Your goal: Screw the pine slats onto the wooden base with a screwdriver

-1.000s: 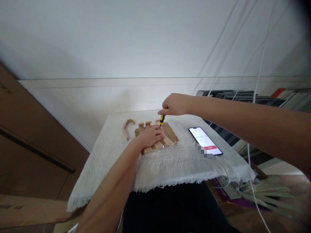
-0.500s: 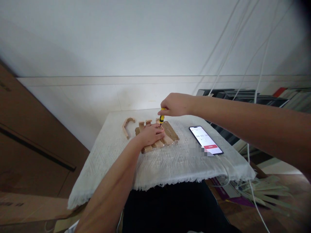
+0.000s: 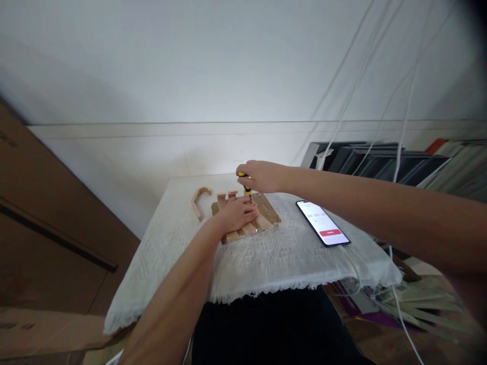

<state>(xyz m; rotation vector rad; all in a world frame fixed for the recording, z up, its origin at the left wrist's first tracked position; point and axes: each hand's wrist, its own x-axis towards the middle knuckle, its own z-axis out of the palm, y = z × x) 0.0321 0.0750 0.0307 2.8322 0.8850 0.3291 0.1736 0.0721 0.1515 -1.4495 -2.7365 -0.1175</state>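
Note:
A small wooden slatted assembly (image 3: 266, 212) lies on a white cloth-covered table (image 3: 266, 258). My left hand (image 3: 234, 213) rests flat on top of it, fingers spread, pressing it down. My right hand (image 3: 261, 176) is closed round the top of a yellow-and-black screwdriver (image 3: 246, 188), which stands nearly upright with its tip on the assembly just beyond my left fingers. A curved wooden piece (image 3: 198, 199) lies apart on the cloth to the left of the assembly.
A phone (image 3: 322, 222) with a lit screen lies on the cloth to the right. White cables (image 3: 399, 126) hang at the right. Dark panels (image 3: 380, 162) lean behind the table, papers litter the floor at lower right, a brown board stands at left.
My right hand has dropped lower and shifted left over the screwdriver, so less of the handle shows. My left hand stays on the assembly.

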